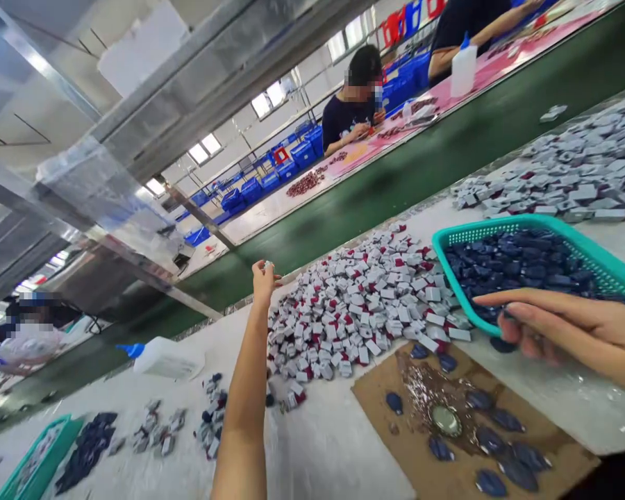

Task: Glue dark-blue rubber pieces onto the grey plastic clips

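My left hand (263, 279) is stretched far forward at the green belt's near edge, fingers curled closed. A tiny pale bit shows at its fingertips, too small to name. Beside it spreads a big heap of small grey-white blocks (344, 312), some with dark red parts. My right hand (562, 330) is closed in a pinch in front of the green basket (479, 321), which holds many dark blue pieces (521, 260). A small dark blue piece (508, 315) shows between its finger and thumb. Below lies a brown board (390, 444) with several dark blue oval pieces (492, 482) and a round bottle cap (446, 421) in wet glue-like liquid.
A white squeeze bottle (169, 357) with a blue tip lies left of my left arm. Further left are small piles of pieces (159, 427) and another green basket (42, 458). Across the green conveyor belt (312, 236), people (351, 111) work at a pink-topped bench.
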`<state>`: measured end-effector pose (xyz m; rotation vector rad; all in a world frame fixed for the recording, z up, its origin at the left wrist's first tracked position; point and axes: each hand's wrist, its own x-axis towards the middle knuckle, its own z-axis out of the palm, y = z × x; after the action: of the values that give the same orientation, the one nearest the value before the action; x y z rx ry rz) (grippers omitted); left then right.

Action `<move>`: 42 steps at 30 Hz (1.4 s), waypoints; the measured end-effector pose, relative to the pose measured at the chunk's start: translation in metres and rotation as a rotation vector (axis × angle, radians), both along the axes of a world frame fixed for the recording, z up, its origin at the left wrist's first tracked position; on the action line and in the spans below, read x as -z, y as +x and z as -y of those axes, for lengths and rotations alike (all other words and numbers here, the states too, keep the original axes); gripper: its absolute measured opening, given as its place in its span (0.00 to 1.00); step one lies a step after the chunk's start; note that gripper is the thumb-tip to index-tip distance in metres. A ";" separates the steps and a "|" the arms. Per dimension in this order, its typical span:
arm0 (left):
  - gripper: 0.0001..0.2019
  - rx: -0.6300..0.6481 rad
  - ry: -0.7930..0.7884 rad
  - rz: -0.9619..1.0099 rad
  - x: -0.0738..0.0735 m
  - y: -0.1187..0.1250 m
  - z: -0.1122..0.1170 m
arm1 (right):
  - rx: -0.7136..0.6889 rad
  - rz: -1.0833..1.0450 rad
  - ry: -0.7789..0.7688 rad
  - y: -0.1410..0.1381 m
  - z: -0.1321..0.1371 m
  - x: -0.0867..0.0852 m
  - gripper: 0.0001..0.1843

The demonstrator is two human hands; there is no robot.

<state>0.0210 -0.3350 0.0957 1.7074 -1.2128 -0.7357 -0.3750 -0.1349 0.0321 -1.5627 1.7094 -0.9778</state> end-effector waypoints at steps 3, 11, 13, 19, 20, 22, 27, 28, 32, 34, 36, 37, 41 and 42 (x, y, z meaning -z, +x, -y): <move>0.14 0.033 0.000 -0.193 -0.009 -0.005 -0.063 | -0.319 -0.036 0.040 0.031 -0.017 -0.005 0.35; 0.28 0.226 0.072 -0.573 0.008 -0.061 -0.241 | -0.529 -0.126 0.068 0.061 -0.045 0.007 0.29; 0.26 0.248 0.116 -0.717 0.021 -0.076 -0.259 | -0.536 -0.201 0.011 0.062 -0.048 0.009 0.28; 0.26 0.401 0.199 -1.036 0.044 -0.094 -0.277 | -0.502 -0.303 -0.161 0.068 -0.055 0.027 0.29; 0.28 0.417 0.188 -1.014 0.046 -0.093 -0.278 | -0.495 -0.323 -0.187 0.069 -0.056 0.029 0.28; 0.29 0.418 0.167 -0.970 0.048 -0.091 -0.280 | -0.480 -0.369 -0.236 0.072 -0.058 0.030 0.25; 0.25 0.291 0.123 -1.011 0.053 -0.088 -0.285 | -0.530 -0.464 -0.611 0.079 -0.055 0.020 0.17; 0.24 0.255 0.110 -1.020 0.054 -0.087 -0.286 | -0.556 -0.450 -0.671 0.080 -0.053 0.018 0.16; 0.23 0.145 0.086 -1.011 0.060 -0.087 -0.289 | -0.556 -0.456 -0.656 0.076 -0.046 0.014 0.13; 0.23 0.118 0.095 -0.963 0.066 -0.086 -0.289 | -0.514 -0.526 -0.649 0.069 -0.045 0.011 0.15; 0.22 0.118 0.116 -0.876 0.073 -0.087 -0.289 | -0.505 -0.590 -0.648 0.061 -0.044 0.006 0.16; 0.21 0.128 0.128 -0.817 0.077 -0.087 -0.289 | -0.516 -0.615 -0.639 0.057 -0.044 0.004 0.16; 0.12 0.239 0.143 -0.479 0.091 -0.093 -0.291 | -0.610 -0.654 -0.487 0.045 -0.043 0.004 0.17; 0.10 0.269 0.137 -0.386 0.092 -0.094 -0.292 | -0.630 -0.639 -0.420 0.043 -0.042 0.007 0.18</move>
<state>-0.0731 -0.0433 0.0034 1.4332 -1.1471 -1.2727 -0.3318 -0.0924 0.0250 -2.6879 1.2376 -0.5461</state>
